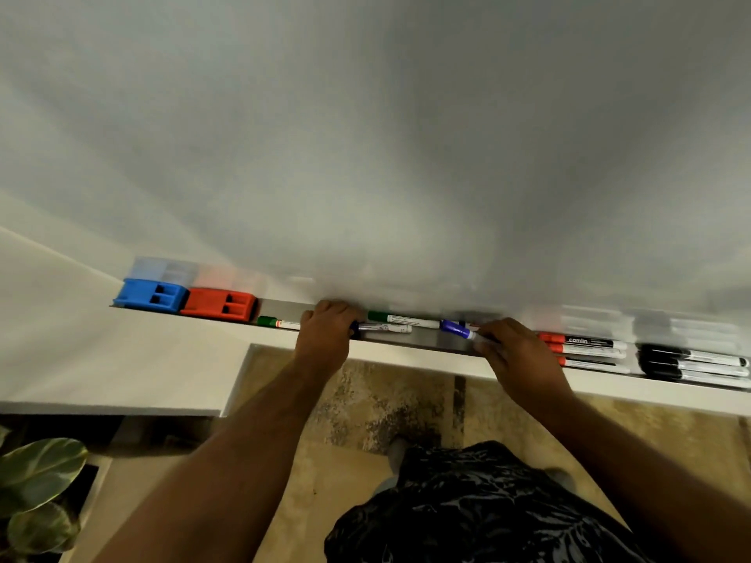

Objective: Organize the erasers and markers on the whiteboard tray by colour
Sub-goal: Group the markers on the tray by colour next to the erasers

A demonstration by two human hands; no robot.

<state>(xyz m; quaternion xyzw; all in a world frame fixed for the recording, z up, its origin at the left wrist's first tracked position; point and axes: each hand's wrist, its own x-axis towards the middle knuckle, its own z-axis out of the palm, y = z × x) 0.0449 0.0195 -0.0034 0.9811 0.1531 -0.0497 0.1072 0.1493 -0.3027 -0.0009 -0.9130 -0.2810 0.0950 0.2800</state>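
Observation:
A metal whiteboard tray [430, 341] runs across the view. At its left end sit a blue eraser [151, 295] and a red eraser [219, 304] side by side. My left hand [325, 335] grips a blue-capped marker [386, 328] that lies in the tray. A green marker [278, 323] pokes out to the left of that hand, and a second green marker [402, 319] lies behind. My right hand [516, 355] pinches another blue marker [457, 329], its cap pointing left. Three red markers [585, 348] and several black markers [695, 365] lie grouped at the right.
The whiteboard [365, 136] fills the upper view. Below the tray is a cream wall ledge [122, 359], then a patterned beige floor [386, 400]. A leafy plant [40, 481] stands at the bottom left. Dark patterned clothing [467, 505] shows at the bottom centre.

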